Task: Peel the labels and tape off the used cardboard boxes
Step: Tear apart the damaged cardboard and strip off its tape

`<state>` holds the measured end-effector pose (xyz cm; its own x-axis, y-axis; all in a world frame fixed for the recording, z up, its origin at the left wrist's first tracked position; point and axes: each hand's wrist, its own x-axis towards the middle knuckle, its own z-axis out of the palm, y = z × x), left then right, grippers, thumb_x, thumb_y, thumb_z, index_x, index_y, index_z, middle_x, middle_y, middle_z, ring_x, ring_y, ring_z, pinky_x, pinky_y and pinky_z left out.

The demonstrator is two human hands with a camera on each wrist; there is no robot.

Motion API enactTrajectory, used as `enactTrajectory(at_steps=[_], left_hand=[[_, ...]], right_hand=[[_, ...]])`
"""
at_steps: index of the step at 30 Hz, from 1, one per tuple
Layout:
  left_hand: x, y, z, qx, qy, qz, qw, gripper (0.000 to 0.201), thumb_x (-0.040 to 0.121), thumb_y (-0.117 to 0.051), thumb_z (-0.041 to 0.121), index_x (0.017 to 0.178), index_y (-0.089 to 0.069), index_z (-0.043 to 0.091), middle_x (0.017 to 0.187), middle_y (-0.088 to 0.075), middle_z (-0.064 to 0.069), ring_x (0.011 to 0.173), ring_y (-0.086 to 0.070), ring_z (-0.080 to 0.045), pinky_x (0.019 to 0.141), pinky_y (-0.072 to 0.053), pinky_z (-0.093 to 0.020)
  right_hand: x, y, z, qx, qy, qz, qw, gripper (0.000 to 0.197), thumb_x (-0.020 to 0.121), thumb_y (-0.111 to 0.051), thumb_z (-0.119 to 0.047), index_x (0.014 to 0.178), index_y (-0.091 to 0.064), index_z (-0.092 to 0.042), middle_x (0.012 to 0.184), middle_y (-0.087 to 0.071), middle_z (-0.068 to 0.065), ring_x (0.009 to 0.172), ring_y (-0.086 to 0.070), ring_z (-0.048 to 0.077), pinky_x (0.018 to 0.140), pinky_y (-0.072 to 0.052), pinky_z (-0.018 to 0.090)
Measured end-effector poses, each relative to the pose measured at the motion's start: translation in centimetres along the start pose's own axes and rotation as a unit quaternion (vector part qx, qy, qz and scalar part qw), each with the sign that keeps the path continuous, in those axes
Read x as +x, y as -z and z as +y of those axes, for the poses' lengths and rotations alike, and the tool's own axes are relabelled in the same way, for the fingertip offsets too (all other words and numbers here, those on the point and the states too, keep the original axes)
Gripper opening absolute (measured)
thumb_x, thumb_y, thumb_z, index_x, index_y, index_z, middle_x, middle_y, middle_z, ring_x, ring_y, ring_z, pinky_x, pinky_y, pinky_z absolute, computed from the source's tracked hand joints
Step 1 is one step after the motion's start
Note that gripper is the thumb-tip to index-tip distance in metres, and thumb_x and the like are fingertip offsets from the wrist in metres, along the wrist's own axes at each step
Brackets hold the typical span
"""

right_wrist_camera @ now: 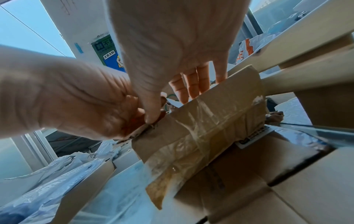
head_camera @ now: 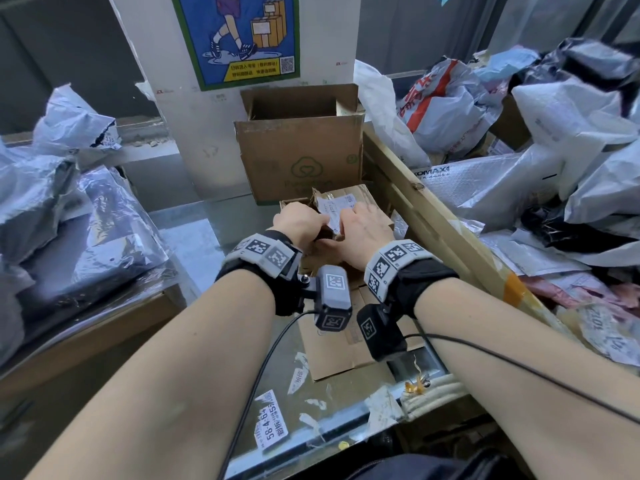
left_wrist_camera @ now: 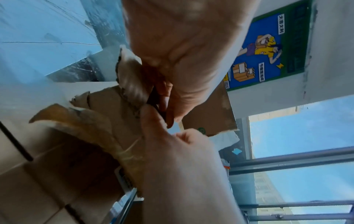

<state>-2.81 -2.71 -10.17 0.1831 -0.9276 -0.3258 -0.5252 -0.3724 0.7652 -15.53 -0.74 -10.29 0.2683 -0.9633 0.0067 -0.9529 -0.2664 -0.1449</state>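
Note:
A small brown cardboard box (head_camera: pixel 367 197) stands on the metal table, with a white shipping label (head_camera: pixel 337 206) on its top, creased and lifted at the near edge. My left hand (head_camera: pixel 301 221) pinches the torn edge of the box's flap (left_wrist_camera: pixel 132 84) with curled fingers. My right hand (head_camera: pixel 363 230) holds the same flap: the thumb presses the near face beside the left fingers and the straight fingers (right_wrist_camera: pixel 193 84) lie over the far side. Wrinkled clear tape (right_wrist_camera: pixel 206 133) wraps the box's side below both hands. Whether either hand has hold of the label itself is hidden.
A larger open box (head_camera: pixel 298 150) stands just behind, against a pillar with a blue poster (head_camera: pixel 239 36). Flattened cardboard (head_camera: pixel 346 348) and stray peeled labels (head_camera: pixel 273 420) lie on the table toward me. Bins of plastic mailer bags sit at left (head_camera: pixel 69 209) and right (head_camera: pixel 519 174).

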Motion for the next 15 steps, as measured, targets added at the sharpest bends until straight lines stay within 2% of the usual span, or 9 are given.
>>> enactTrajectory(at_steps=[1,3,5,6,8,10,12,13,15], left_hand=[[0.0,-0.3,-0.1,0.01,-0.012,0.006,1.0,0.028,0.088,-0.059,0.035,0.1,-0.071,0.012,0.111,-0.069,-0.015,0.105,-0.063,-0.036,0.091,-0.053,-0.044],[-0.2,-0.8,-0.4,0.047,-0.009,0.023,0.999,0.026,0.086,-0.053,0.047,0.081,-0.069,0.027,0.106,-0.07,-0.009,0.105,-0.061,-0.034,0.091,-0.053,-0.043],[-0.4,-0.8,-0.4,0.052,-0.001,0.038,0.998,0.026,0.085,-0.05,0.051,0.073,-0.063,0.033,0.106,-0.069,-0.006,0.103,-0.06,-0.03,0.089,-0.054,-0.04],[-0.5,-0.6,-0.3,0.046,0.001,0.04,0.998,0.022,0.087,-0.048,0.048,0.077,-0.062,0.034,0.108,-0.067,-0.007,0.103,-0.06,-0.029,0.088,-0.054,-0.04],[-0.5,-0.2,-0.3,0.041,0.007,0.035,0.999,0.015,0.09,-0.043,0.04,0.09,-0.057,0.033,0.113,-0.061,-0.01,0.1,-0.06,-0.03,0.085,-0.055,-0.041],[-0.3,0.0,-0.6,0.067,-0.006,0.02,0.998,0.016,0.09,-0.041,0.032,0.094,-0.056,0.032,0.116,-0.061,-0.012,0.105,-0.059,-0.034,0.088,-0.054,-0.043],[0.0,0.0,-1.0,0.114,-0.024,-0.006,0.993,0.023,0.089,-0.045,0.034,0.099,-0.065,0.035,0.118,-0.063,-0.01,0.113,-0.055,-0.033,0.095,-0.05,-0.041],[0.1,0.0,-1.2,0.136,-0.03,-0.016,0.99,0.024,0.087,-0.048,0.039,0.098,-0.07,0.036,0.118,-0.065,-0.008,0.113,-0.055,-0.032,0.097,-0.048,-0.04],[0.0,-0.1,-1.2,0.168,-0.034,-0.023,0.985,0.026,0.084,-0.054,0.051,0.096,-0.073,0.039,0.116,-0.066,-0.006,0.112,-0.055,-0.029,0.098,-0.047,-0.039]], right_hand=[[0.2,0.0,-0.3,-0.023,0.001,-0.005,1.0,0.053,0.09,-0.047,-0.057,0.115,-0.05,-0.01,0.121,-0.049,0.012,0.116,-0.041,0.029,0.097,-0.033,0.037],[0.5,0.1,-0.7,-0.02,-0.003,-0.014,1.0,0.04,0.095,-0.042,-0.045,0.119,-0.049,-0.013,0.124,-0.05,0.013,0.118,-0.042,0.031,0.098,-0.033,0.042],[0.9,0.7,-0.9,0.017,-0.005,-0.028,0.999,0.029,0.097,-0.039,-0.032,0.117,-0.053,-0.016,0.124,-0.053,0.012,0.117,-0.044,0.032,0.095,-0.035,0.044],[1.2,0.9,-0.9,0.034,0.002,-0.038,0.999,0.025,0.097,-0.04,-0.027,0.113,-0.056,-0.016,0.12,-0.056,0.011,0.113,-0.048,0.032,0.09,-0.038,0.042],[1.8,1.4,-0.4,0.092,0.012,-0.067,0.993,0.014,0.095,-0.047,-0.022,0.091,-0.059,-0.015,0.101,-0.06,0.009,0.095,-0.054,0.028,0.073,-0.038,0.033],[2.3,1.8,0.4,0.171,0.011,-0.093,0.981,0.023,0.092,-0.057,-0.02,0.07,-0.052,-0.014,0.081,-0.056,0.008,0.079,-0.051,0.023,0.063,-0.035,0.029],[2.5,2.1,1.0,0.216,0.009,-0.101,0.971,0.02,0.089,-0.062,-0.017,0.071,-0.057,-0.01,0.074,-0.053,0.007,0.074,-0.048,0.018,0.058,-0.034,0.026],[2.5,2.2,1.1,0.226,0.007,-0.105,0.968,0.016,0.088,-0.064,-0.016,0.074,-0.06,-0.008,0.074,-0.054,0.007,0.073,-0.047,0.017,0.057,-0.035,0.023],[2.6,2.0,1.4,0.245,-0.004,-0.106,0.964,0.016,0.087,-0.065,-0.017,0.074,-0.062,-0.009,0.075,-0.055,0.007,0.073,-0.047,0.016,0.06,-0.037,0.025]])
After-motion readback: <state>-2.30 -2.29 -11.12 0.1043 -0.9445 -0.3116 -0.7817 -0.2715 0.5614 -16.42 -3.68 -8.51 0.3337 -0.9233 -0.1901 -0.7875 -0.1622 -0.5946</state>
